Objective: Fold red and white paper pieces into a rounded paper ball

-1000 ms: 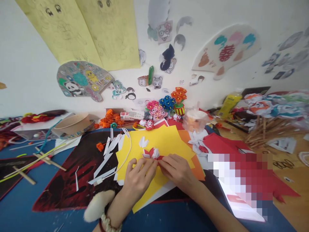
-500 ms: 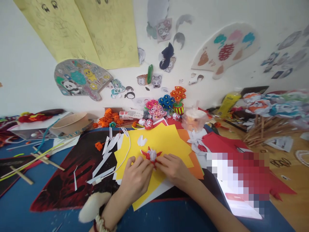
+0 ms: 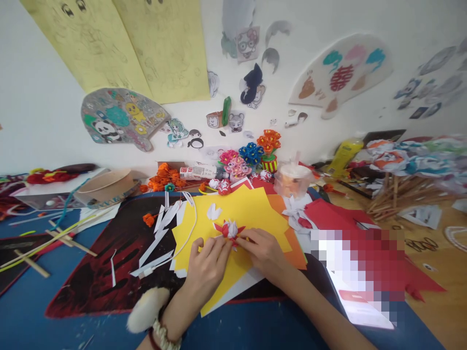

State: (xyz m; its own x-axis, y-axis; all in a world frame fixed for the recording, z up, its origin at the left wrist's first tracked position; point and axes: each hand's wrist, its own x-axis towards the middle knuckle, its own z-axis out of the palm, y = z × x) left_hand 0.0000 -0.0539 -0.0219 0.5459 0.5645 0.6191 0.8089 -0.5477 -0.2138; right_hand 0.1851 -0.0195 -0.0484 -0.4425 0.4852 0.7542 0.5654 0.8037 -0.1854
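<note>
Between my two hands is a small red and white folded paper flower (image 3: 230, 229), with pointed red tips spreading out around its white middle. My left hand (image 3: 208, 262) pinches its lower left edge. On the other side, my right hand (image 3: 260, 249) has its fingertips closed on the lower right edge. Yellow paper sheets (image 3: 251, 209) lie under both hands, with orange paper (image 3: 295, 250) showing at the right. A small white paper piece (image 3: 213, 211) rests on the yellow just beyond the flower.
White paper strips (image 3: 155, 248) and a white cable (image 3: 189, 238) lie left of the sheets on a dark mat (image 3: 95, 272). To the right are a lit phone (image 3: 368, 311) and red paper (image 3: 335, 218). A cup (image 3: 294, 177) and craft flowers (image 3: 251, 154) stand behind.
The fingers of both hands have shifted slightly around the flower's lower edge. The flower has tilted a little, showing more of its red left side.
</note>
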